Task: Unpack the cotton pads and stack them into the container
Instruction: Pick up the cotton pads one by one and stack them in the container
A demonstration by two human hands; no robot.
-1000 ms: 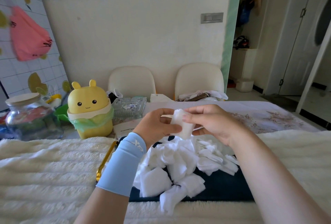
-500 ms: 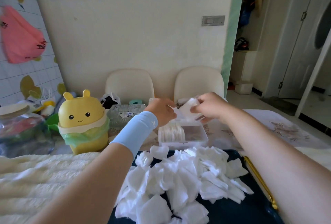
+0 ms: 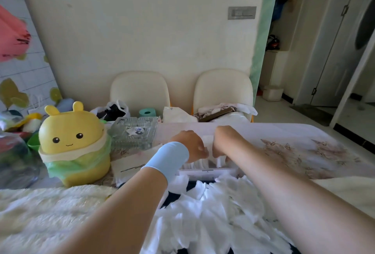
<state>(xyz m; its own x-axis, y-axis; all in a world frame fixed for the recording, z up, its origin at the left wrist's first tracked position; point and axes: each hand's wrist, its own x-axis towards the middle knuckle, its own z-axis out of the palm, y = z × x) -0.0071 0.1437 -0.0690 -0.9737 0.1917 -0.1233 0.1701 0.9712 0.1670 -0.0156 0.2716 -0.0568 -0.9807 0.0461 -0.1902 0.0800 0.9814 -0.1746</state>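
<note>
A clear plastic container (image 3: 207, 171) stands on the table beyond a loose heap of white cotton pads (image 3: 213, 213) lying on a dark tray. Several pads stand upright in the container's left part. My left hand (image 3: 189, 145), with a light blue wrist sleeve, and my right hand (image 3: 224, 142) are both lowered over the container, side by side. Between them they pinch a small bunch of white cotton pads (image 3: 209, 142), pressed down into the container. My fingertips are hidden behind the hands and the pads.
A yellow cartoon-faced bin (image 3: 75, 146) with a green liner stands to the left. Behind the container sits a glass ashtray (image 3: 135, 135). A fluffy white cover (image 3: 40, 213) lies at the near left. Two cream chairs (image 3: 223, 89) stand behind the table.
Both hands have dropped from above the container down into it, carrying the bunch of cotton pads. The view has tilted slightly down and forward.
</note>
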